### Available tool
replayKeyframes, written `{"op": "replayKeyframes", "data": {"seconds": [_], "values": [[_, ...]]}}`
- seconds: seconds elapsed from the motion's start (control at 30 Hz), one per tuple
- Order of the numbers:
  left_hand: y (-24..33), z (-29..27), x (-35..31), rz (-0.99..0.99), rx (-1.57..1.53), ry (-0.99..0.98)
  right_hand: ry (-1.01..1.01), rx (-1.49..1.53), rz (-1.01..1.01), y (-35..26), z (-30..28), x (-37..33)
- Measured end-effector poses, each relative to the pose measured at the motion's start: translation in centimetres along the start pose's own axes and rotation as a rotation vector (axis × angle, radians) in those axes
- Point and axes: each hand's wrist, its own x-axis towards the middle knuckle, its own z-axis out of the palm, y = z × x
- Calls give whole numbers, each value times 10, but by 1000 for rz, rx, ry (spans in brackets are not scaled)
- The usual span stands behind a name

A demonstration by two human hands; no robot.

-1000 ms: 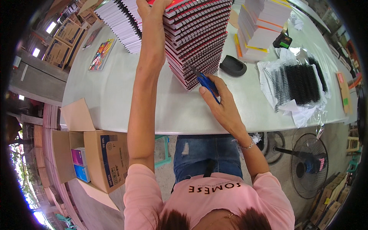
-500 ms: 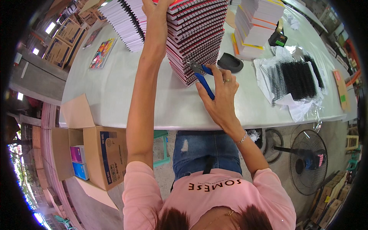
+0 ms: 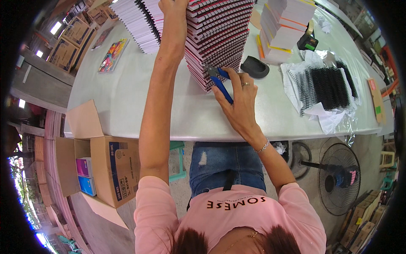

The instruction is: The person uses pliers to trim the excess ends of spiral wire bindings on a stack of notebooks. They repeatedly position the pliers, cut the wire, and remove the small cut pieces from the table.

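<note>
A tall stack of spiral-bound notebooks (image 3: 218,38) stands on the table, its black coil edges turned toward me. My left hand (image 3: 173,10) is at the stack's upper left corner; its fingers run past the top edge of the view, so their grip is hidden. In my right hand (image 3: 242,95) is a pair of blue-handled wire cutters (image 3: 220,80), handles spread apart. The jaws touch or nearly touch the coil ends at the stack's lower left side. Left of it stands another spiral-bound stack (image 3: 137,25), partly behind my left arm.
A dark curved holder (image 3: 255,67) lies right of the stack. Beyond are unbound paper stacks (image 3: 281,29), a tape measure (image 3: 307,42), and black binding coils (image 3: 330,89) on crumpled wrapping. A colourful booklet (image 3: 113,55) lies left. An open carton (image 3: 114,169) and a fan (image 3: 339,175) flank me below.
The wire cutters and my right hand have shifted slightly left and up along the coil edges. My left hand stays at the top of the stack. The whole view has tilted a little.
</note>
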Motion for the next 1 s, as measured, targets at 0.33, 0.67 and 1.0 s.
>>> {"op": "replayKeyframes", "data": {"seconds": [0.33,0.67,1.0], "values": [[1,1,0,-5,2,-11,-542,910,505,15,-22,15],[-4,-1,3,14,-6,18,-43,-9,16,5,-12,-2],[0,-1,-1,18,18,6,3,-98,-62,7,-5,-1]]}}
